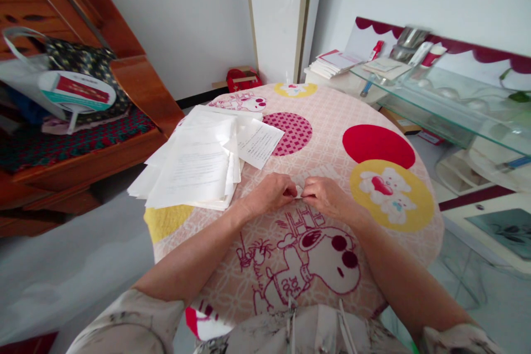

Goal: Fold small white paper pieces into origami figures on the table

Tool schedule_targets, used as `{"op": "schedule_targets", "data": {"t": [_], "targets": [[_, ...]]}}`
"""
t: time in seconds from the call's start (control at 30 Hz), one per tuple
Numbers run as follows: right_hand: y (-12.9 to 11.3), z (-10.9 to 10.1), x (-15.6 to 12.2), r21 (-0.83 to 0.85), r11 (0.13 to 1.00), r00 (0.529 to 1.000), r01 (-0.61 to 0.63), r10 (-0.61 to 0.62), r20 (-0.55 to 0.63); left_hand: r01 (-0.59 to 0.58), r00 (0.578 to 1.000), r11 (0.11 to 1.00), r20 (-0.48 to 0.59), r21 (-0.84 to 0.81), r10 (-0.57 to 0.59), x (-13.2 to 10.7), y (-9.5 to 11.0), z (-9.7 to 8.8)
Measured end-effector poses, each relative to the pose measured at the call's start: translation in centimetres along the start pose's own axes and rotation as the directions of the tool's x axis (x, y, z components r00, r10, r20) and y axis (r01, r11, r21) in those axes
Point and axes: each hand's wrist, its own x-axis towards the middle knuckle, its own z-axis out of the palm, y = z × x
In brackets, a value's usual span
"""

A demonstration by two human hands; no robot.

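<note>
My left hand (269, 192) and my right hand (327, 197) meet at the middle of a round table (332, 116) covered with a pink cartoon-print cloth. Both have their fingers curled, and together they pinch a small white scrap of paper (299, 191) between the fingertips. Most of the scrap is hidden by the fingers. A loose stack of white printed sheets (199, 160) lies on the table to the left of my left hand, spilling over the table's edge.
A wooden bench (83, 138) at the left holds a plastic bag and a round fan. At the right stands a glass shelf unit (448, 105) with metal cups, a red-capped bottle and books. A red bag (240, 78) sits on the floor by the far wall.
</note>
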Motion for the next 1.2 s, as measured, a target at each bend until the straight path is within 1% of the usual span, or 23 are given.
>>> {"op": "schedule_targets", "data": {"t": [0.17, 0.3, 0.37, 0.47, 0.63, 0.73, 0.8, 0.9, 1.0, 1.13, 1.2], "targets": [[0.5, 0.3, 0.2, 0.119, 0.985, 0.988, -0.124, 0.134, -0.077, 0.095, 0.995, 0.993, -0.015, -0.077, -0.096, 0.3, -0.5, -0.2], [0.4, 0.5, 0.6, 0.203, 0.943, 0.953, -0.264, 0.287, -0.095, 0.152, 0.987, 0.983, -0.030, -0.105, -0.156, 0.5, -0.8, -0.3], [0.3, 0.4, 0.9, 0.225, 0.916, 0.930, -0.332, 0.358, -0.086, 0.181, 0.982, 0.976, -0.033, -0.119, -0.186, 0.7, -0.9, -0.4], [0.1, 0.2, 1.1, 0.255, 0.884, 0.907, -0.392, 0.418, -0.055, 0.233, 0.971, 0.961, -0.008, -0.149, -0.237, 1.0, -1.0, -0.5], [0.0, -0.3, 1.3, 0.347, 0.805, 0.868, -0.481, 0.493, 0.059, 0.274, 0.962, 0.939, 0.055, -0.207, -0.269, 1.3, -1.2, -0.7], [-0.1, -0.6, 1.5, 0.396, 0.751, 0.840, -0.529, 0.530, 0.116, 0.291, 0.957, 0.929, 0.067, -0.229, -0.283, 1.3, -1.2, -0.7], [-0.1, -0.6, 1.6, 0.400, 0.737, 0.830, -0.544, 0.543, 0.129, 0.304, 0.953, 0.926, 0.073, -0.224, -0.295, 1.3, -1.2, -0.7], [-0.1, -0.6, 1.7, 0.361, 0.761, 0.835, -0.538, 0.539, 0.109, 0.315, 0.949, 0.929, 0.069, -0.195, -0.307, 1.4, -1.1, -0.7], [-0.1, -0.4, 1.8, 0.329, 0.777, 0.837, -0.536, 0.539, 0.089, 0.299, 0.954, 0.940, 0.037, -0.166, -0.297, 1.5, -1.0, -0.6], [0.1, -0.2, 1.8, 0.344, 0.786, 0.849, -0.514, 0.525, 0.069, 0.283, 0.959, 0.956, 0.004, -0.082, -0.284, 1.6, -1.1, -0.3], [0.2, -0.3, 1.7, 0.380, 0.764, 0.844, -0.521, 0.528, 0.095, 0.282, 0.959, 0.958, -0.022, -0.045, -0.284, 1.6, -1.2, -0.1]]}}
